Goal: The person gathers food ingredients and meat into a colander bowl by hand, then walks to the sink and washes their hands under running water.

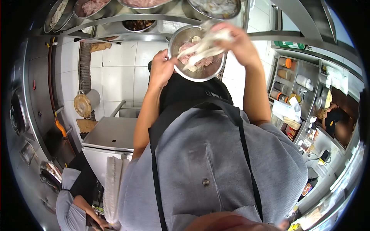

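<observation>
One steel bowl (206, 74) is held by a left hand (161, 67), fingers closed on its left edge. Above its far-right edge, the right hand (238, 43) grips pale, motion-blurred strips (216, 39) trailing over pinkish meat (208, 61) mid-bowl. Lifting or lowering strips appears underway; the next move likely calls for a steady rim.

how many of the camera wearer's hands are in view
2: the left hand holds the left side of the metal bowl; the right hand is above it, holding blurred white strips.
</observation>
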`<state>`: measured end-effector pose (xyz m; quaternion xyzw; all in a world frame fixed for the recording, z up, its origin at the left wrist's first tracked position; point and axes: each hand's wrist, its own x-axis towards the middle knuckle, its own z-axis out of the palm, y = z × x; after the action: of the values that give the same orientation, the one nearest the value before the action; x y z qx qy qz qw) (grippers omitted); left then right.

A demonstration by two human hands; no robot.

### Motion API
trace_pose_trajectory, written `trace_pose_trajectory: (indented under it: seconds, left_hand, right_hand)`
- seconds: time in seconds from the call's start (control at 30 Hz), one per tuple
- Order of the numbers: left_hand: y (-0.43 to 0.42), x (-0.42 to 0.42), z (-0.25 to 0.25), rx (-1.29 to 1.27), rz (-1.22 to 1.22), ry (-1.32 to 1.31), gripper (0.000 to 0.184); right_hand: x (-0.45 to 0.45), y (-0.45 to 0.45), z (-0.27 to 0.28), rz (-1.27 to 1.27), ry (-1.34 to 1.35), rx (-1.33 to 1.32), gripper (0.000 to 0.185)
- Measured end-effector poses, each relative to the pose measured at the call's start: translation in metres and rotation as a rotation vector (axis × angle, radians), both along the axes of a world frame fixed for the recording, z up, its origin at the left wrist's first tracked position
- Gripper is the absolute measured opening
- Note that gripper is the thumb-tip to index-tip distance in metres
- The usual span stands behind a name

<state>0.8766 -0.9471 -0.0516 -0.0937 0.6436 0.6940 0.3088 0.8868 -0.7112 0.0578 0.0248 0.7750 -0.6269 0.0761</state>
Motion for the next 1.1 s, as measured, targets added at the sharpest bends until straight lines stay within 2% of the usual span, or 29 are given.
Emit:
trace_pose_trajectory:
  seconds: [0.07,0.1,0.13,0.2,0.27,0.33,0.4,0.47,0.53,0.6,0.67,0.73,0.8,0.9,0.97,1.03,1.1]
  left_hand:
    - [0.017,0.011,0.005,-0.044,0.0,0.012,0.02]
    - [0.028,0.018,0.005,-0.04,0.021,0.019,0.022]
    - [0.042,0.028,0.006,-0.051,0.02,0.019,0.022]
    - [0.074,0.043,0.011,-0.005,0.046,0.027,0.025]
    - [0.105,0.06,0.013,-0.029,0.013,0.004,0.026]
    - [0.138,0.077,0.0,0.021,0.009,-0.016,0.024]
    - [0.174,0.088,-0.004,0.041,-0.021,-0.026,0.024]
    - [0.214,0.098,0.001,0.04,-0.049,-0.026,0.023]
    - [0.25,0.104,0.013,0.059,-0.055,-0.06,0.02]
    - [0.277,0.101,0.016,0.062,-0.092,-0.078,0.018]
    - [0.298,0.092,0.004,0.02,-0.135,-0.042,0.017]
    - [0.325,0.08,0.009,0.055,-0.132,-0.034,0.016]
    - [0.353,0.062,-0.002,0.024,-0.161,0.015,0.016]
    - [0.403,0.034,-0.011,0.043,-0.184,0.042,0.016]
    - [0.439,0.01,-0.022,0.048,-0.197,0.072,0.016]
    - [0.465,-0.009,-0.005,0.004,-0.275,0.055,0.022]
    - [0.491,-0.023,0.002,0.024,-0.253,0.055,0.021]
  right_hand:
    - [0.025,0.017,-0.029,0.321,-0.022,0.431,0.041]
    - [0.032,0.024,-0.022,0.409,-0.049,0.488,0.046]
    - [0.043,0.04,-0.026,0.408,-0.047,0.477,0.046]
    - [0.065,0.073,-0.033,0.218,0.012,0.317,0.042]
    - [0.087,0.111,-0.022,0.125,0.091,0.375,0.036]
    - [0.108,0.144,-0.013,0.044,-0.077,0.474,0.029]
    - [0.133,0.175,-0.029,0.078,-0.084,0.49,0.032]
    - [0.151,0.185,-0.043,0.05,0.229,0.654,0.039]
    - [0.158,0.201,-0.059,0.142,0.126,0.891,0.047]
    - [0.154,0.231,-0.067,0.039,0.222,0.852,0.044]
    - [0.145,0.267,-0.049,-0.067,-0.019,0.724,0.041]
    - [0.141,0.306,-0.043,-0.216,0.041,0.465,0.037]
    - [0.131,0.339,-0.042,-0.295,0.12,0.344,0.036]
    - [0.108,0.38,-0.006,-0.341,0.067,0.183,0.033]
    - [0.089,0.413,0.002,-0.305,0.122,0.16,0.032]
    - [0.07,0.439,0.008,-0.224,0.189,0.149,0.028]
    - [0.052,0.461,0.012,-0.243,0.26,0.138,0.026]
